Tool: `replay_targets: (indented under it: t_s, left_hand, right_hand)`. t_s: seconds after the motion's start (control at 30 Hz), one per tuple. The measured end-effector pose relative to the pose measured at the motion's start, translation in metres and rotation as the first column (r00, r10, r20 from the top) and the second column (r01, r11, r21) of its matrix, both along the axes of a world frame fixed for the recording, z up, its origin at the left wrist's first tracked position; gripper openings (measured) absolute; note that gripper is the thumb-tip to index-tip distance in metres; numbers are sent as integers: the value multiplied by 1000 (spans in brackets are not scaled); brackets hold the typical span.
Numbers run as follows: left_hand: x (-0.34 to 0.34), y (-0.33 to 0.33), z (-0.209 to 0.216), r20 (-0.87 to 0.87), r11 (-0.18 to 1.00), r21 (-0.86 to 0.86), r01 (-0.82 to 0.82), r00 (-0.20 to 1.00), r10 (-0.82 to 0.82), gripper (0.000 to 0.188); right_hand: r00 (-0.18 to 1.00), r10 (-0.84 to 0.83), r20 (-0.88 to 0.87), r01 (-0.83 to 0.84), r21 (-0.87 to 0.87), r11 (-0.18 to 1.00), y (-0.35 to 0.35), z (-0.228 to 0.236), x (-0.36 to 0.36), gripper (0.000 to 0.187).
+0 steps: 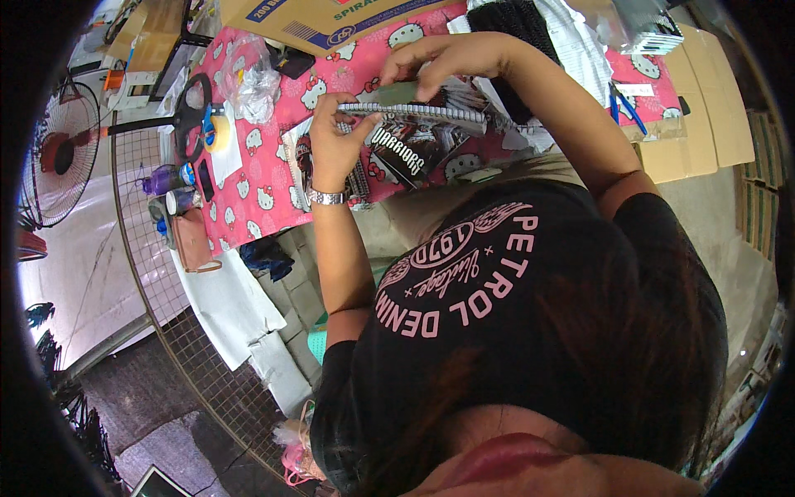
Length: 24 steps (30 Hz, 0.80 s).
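Note:
A spiral notebook (414,114) stands tilted on its edge near the middle of the table, its wire binding toward me. My left hand (341,137), with a metal watch at the wrist, pinches its left end between thumb and fingers. Over the far side of the notebook hovers my right hand (447,65), thumb and fingers apart; its thumb tip comes close to the binding. Beneath lie notebooks with dark printed covers (414,153), partly hidden. Just right of my right hand is a bundle of black binding coils (517,54) on white paper.
A cardboard box (323,21) stands at the back of the pink patterned table (257,195). Left are a tape roll (219,132), clear plastic (250,83), a phone (205,179) and a pouch (195,238). Blue-handled pliers (628,109) lie right. A fan (62,153) stands far left.

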<state>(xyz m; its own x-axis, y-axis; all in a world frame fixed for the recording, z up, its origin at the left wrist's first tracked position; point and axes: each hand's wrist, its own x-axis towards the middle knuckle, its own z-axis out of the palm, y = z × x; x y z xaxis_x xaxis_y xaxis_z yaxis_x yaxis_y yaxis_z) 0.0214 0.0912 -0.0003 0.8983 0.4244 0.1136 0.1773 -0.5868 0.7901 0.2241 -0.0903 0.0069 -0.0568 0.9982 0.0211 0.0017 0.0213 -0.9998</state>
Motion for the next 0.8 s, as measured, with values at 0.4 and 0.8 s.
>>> replay_targets:
  t_s: [0.4,0.8]
  left_hand:
    - [-9,3,-5,55,976,-207,-68,995,81,29]
    - [-32,-32,-33,209,926,-282,-252,925,316,20]
  right_hand:
    - [58,-209,976,690,112,715,-39,-49,38,50]
    - [-400,-168,901,867,432,249,-291,-185,23,50]
